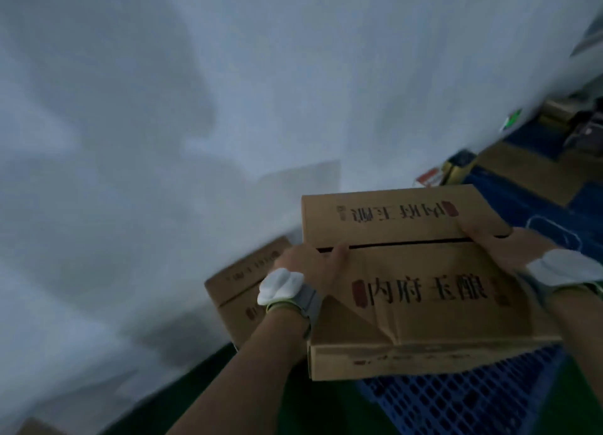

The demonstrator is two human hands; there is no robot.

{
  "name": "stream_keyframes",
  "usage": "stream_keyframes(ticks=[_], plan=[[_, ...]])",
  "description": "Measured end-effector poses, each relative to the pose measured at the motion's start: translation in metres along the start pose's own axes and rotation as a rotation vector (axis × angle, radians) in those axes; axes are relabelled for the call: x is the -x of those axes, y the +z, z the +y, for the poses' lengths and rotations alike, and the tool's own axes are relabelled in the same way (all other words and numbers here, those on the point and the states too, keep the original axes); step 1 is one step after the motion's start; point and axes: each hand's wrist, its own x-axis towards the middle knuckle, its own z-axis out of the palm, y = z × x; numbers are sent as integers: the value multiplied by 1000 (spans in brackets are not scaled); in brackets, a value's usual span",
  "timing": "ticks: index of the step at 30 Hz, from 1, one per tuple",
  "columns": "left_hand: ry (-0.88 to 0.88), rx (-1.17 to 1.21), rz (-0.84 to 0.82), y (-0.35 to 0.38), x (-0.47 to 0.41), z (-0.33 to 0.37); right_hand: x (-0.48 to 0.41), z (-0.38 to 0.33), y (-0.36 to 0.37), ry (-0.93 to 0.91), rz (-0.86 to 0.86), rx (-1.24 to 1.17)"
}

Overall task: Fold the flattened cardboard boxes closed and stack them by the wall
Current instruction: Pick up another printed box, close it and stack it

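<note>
While both arms reach fwd from the lower edge of the view, a closed cardboard box [421, 281] sits between the two hands, top flaps folded shut w/ a dark seam running across the top face. L hand [313, 266] lies on the box's L top edge, forearm extended diagonally up from lower centre, wrist roughly straight; fingers spread flat and thumb pointing along the seam, pressing rather than clenched. L wrist carries a grey strap w/ a white pad [280, 286]. R hand [499, 242] grips the box's R edge at the seam, fingers laid over the top flap, thumb side not visible; a similar white pad [561, 266] sits on the R wrist, forearm entering from the lower R. Box top shows large dark printed characters, one row per flap, far row inverted. Below and in front of the hands, under the box, is a blue plastic pallet [456, 398] w/ grid openings. Just L of the L hand, a second closed box [241, 291] stands against the white wall [163, 141], lower than the held one; contact between the two boxes cannot be told. Beyond the R hand, flat cardboard [528, 170] lies on blue surfaces. Frame is motion-blurred.
</note>
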Motion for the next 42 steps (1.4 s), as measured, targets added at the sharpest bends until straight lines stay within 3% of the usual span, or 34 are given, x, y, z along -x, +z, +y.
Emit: stream_keyframes(ticks=[5,12,21,28,32,37,42], plan=[[-97,11,261,-92,2,-27,-1,-93,-2,-144,18,-19],[-288,-53,352,-138,-29,-93,-34,-183,57,-334,-47,153],[-573,-70,351,-102,-108,-139,-143,-250,162,-497,-250,143],[-728,16,310,-68,-146,-142,-194,-270,203,-472,-235,133],[-855,88,401,-51,-147,-143,-209,-266,214,-483,-264,153],[-898,84,436,-37,-152,-148,-219,-252,233,-466,-339,146],[-925,144,478,-20,-157,-155,-228,-248,256,-451,-301,150]])
